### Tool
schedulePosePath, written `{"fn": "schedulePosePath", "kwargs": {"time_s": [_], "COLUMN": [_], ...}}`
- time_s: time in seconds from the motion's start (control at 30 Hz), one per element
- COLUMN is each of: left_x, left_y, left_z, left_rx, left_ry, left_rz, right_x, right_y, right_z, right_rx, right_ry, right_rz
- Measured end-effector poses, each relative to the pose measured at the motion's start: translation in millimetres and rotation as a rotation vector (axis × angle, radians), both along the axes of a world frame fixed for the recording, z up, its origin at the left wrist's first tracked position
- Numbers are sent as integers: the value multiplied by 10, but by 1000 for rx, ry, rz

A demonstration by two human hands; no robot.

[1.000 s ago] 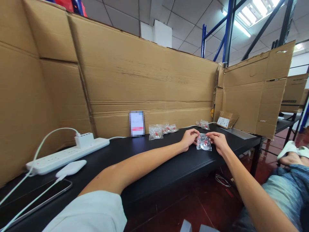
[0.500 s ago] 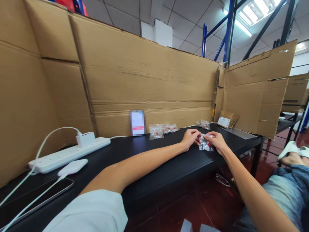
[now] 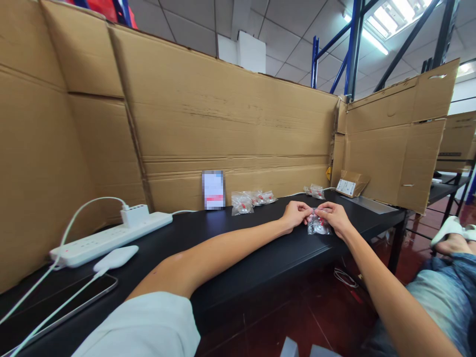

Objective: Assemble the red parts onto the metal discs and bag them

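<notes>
Whitish short sleeve [image 3: 148, 327] on left arm [image 3: 223, 243], loose, softly creased; left hand [image 3: 296, 216] and right hand [image 3: 333, 218] bare.

Head cam, 1st-pers. POV: abv blk table [image 3: 193, 232], facing fwd + down.
Single wide view, worn at head ht by the table's near side, looking across the tabletop to the cardboard wall [image 3: 238, 124] along its far side; tilt is mild, so ceiling [image 3: 193, 20] abv the table's far side and dk red floor [image 3: 297, 317] below its near edge both fit. Range: table's L end is v. close, w/ pwr strip [image 3: 92, 244] looming lg.; L hand [image 3: 296, 216] and R hand [image 3: 333, 219], over the table's R half, are approx. mid-dist.; side panel [image 3: 383, 148] at table's R end is farther, rack post [image 3: 353, 59] beyond it farther yet.
</notes>
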State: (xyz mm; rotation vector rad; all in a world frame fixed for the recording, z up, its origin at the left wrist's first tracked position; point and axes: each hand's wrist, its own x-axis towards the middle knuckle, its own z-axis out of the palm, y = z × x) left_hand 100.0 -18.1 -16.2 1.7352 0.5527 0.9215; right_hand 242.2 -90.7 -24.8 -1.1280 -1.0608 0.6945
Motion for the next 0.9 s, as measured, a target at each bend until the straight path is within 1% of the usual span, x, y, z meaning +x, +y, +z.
{"fn": "schedulePosePath", "kwargs": {"time_s": [0.1, 0.23, 0.37, 0.47, 0.67, 0.83, 0.9], "left_x": [9, 24, 25, 25, 40, -48, -119], "left_y": [3, 16, 21, 19, 21, 150, 262], "left_z": [-6, -19, -15, -5, 3, 40, 91], "left_rx": [-8, 19, 26, 21, -28, -8, 7], "left_ry": [-24, -34, -21, -21, -24, -14, -5], "left_rz": [30, 106, 187, 224, 264, 407, 447], "right_x": [16, 41, 88, 123, 178, 253, 266], "right_y": [22, 60, 109, 148, 205, 213, 213], "right_z": [0, -16, -47, -74, -130, -173, -183], "right_rx": [0, 18, 72, 91, 90, 95, 86], "right_ry": [76, 145, 178, 185, 148, 78, 37], "right_rz": [-43, -106, -179, -231, -306, -366, -347]}}
